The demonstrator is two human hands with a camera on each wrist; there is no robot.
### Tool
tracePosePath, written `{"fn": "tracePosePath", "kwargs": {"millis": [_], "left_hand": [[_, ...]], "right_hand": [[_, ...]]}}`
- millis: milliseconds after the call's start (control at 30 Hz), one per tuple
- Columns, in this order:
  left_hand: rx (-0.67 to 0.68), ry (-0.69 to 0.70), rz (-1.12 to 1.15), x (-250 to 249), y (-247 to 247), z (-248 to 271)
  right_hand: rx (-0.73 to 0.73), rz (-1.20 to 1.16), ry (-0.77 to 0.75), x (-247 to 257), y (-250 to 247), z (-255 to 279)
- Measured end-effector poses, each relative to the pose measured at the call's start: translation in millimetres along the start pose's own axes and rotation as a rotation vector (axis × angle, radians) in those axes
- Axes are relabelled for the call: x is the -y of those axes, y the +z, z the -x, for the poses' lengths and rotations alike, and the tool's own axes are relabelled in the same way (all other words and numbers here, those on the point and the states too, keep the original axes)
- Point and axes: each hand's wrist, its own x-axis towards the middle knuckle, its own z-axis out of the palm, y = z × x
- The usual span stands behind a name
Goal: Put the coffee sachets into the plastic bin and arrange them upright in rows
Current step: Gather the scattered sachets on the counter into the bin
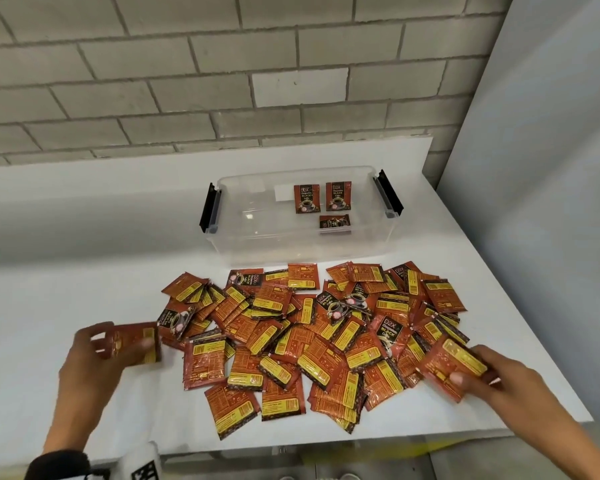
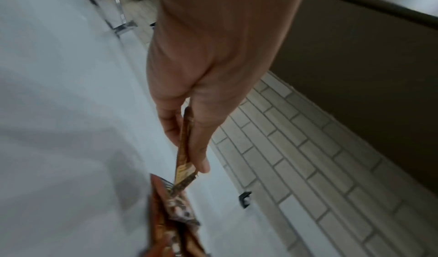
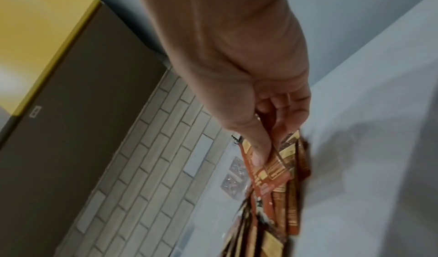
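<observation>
Nearest, at the bottom edge of the head view, a dark sleeve cuff (image 1: pixel 61 462) and a white band with a black printed pattern (image 1: pixel 146 462) sit on the left forearm.

The white table (image 1: pixel 84 271) carries everything, set against a grey brick wall (image 1: pixel 187 64). Across its front lies the heap of coffee sachets (image 1: pixel 312 337), far too many and too overlapped to count, most showing their yellow-panelled backs. Behind the heap stands one clear plastic bin (image 1: pixel 291 244) with two black latches, one at each end. Inside it are three sachets (image 1: pixel 338 196): two upright at the back wall, one in front of them tilted.

The left hand (image 1: pixel 97 355) holds one blurred sachet (image 1: pixel 137 342) just left of the heap, thumb on its face. The right hand (image 1: pixel 492 372) pinches one sachet (image 1: pixel 456 363) at the heap's right edge.

The left wrist view shows that sachet (image 2: pixel 183 148) edge-on, pinched between thumb and fingers (image 2: pixel 201 148), which the head view blurs. The right wrist view shows the thumb (image 3: pixel 258 148) pressed on the sachet's printed back (image 3: pixel 272 171), with more sachets fanned below it.
</observation>
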Motion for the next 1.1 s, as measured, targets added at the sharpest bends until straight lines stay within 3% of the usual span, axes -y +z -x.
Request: {"fn": "tracePosePath", "kwargs": {"millis": [133, 267, 467, 600, 733, 867, 1033, 1100], "left_hand": [[0.106, 0.028, 0.023, -16, 8, -8], [0.219, 0.009, -0.090, -8, 38, -35], [0.180, -0.010, -0.338, -4, 54, -48], [0.142, 0.025, -0.166, -11, 48, -46], [0.167, 0.028, 0.024, -28, 35, -46], [0.295, 0.068, 0.186, -44, 28, -60], [0.360, 0.004, 0.136, -48, 47, -99], [0.289, -0.027, -0.057, -43, 61, -114]], "right_hand": [[0.083, -0.063, -0.094, 16, 6, -9], [0.030, 0.170, -0.206, 25, 27, -37], [-0.025, 0.402, -0.198, 31, 48, -58], [-0.076, 0.429, -0.192, 33, 49, -61], [-0.050, 0.402, -0.140, 33, 47, -67], [-0.005, 0.323, -0.083, 34, 37, -77], [0.097, 0.112, -0.046, 31, 6, -81], [0.152, -0.024, -0.014, 38, -5, -82]]}}
